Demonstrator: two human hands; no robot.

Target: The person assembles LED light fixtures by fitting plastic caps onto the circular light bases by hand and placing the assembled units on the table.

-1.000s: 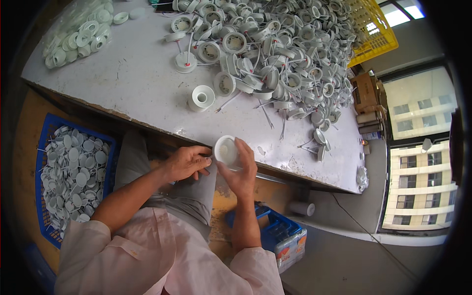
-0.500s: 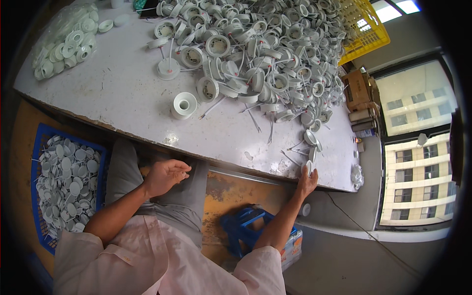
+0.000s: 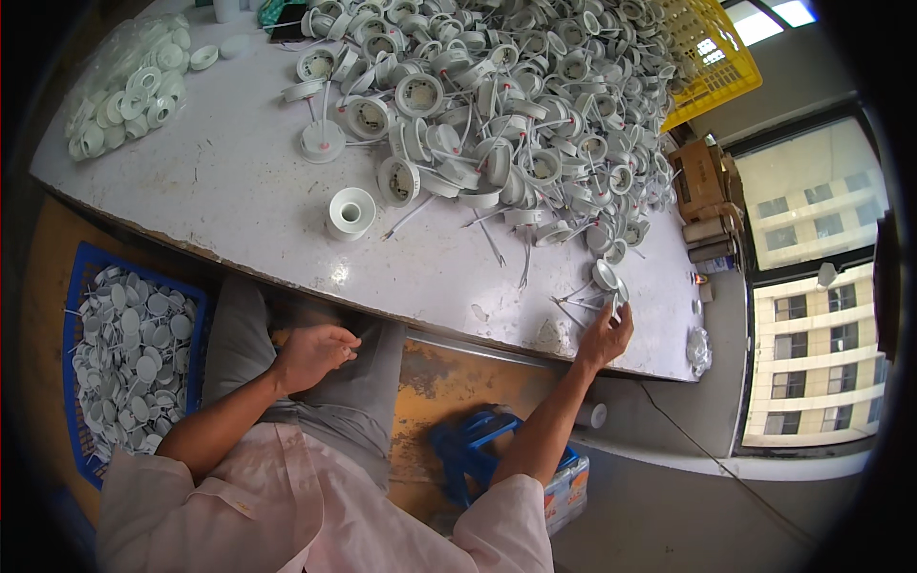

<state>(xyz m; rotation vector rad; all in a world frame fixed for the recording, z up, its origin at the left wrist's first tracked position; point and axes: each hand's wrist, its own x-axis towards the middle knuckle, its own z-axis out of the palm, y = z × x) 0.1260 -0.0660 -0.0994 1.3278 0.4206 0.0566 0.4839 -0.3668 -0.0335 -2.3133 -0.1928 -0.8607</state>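
At the table's right front edge, my right hand (image 3: pixel 603 340) has its fingertips closed on a white round lamp base (image 3: pixel 613 305), partly hidden by the fingers. Just beyond it lies another white lamp base (image 3: pixel 605 275), and wire ends spread to its left. My left hand (image 3: pixel 322 355) hovers over my lap below the table edge. Its fingers are loosely bent and apart, with nothing seen in them. A single white stepped socket ring (image 3: pixel 351 213) stands on the table, in front of a large heap of white wired lamp bases (image 3: pixel 516 115).
A clear bag of white rings (image 3: pixel 129 100) lies at the table's far left. A blue crate (image 3: pixel 78 358) of white discs stands on the floor at left. A yellow crate (image 3: pixel 731 81) is behind the heap, and a blue stool (image 3: pixel 468 444) is below the table.
My right hand has moved slightly away from me and right, and the lamp base at its fingertips has shifted with it. My left hand has drawn slightly back, its fingers more bent.
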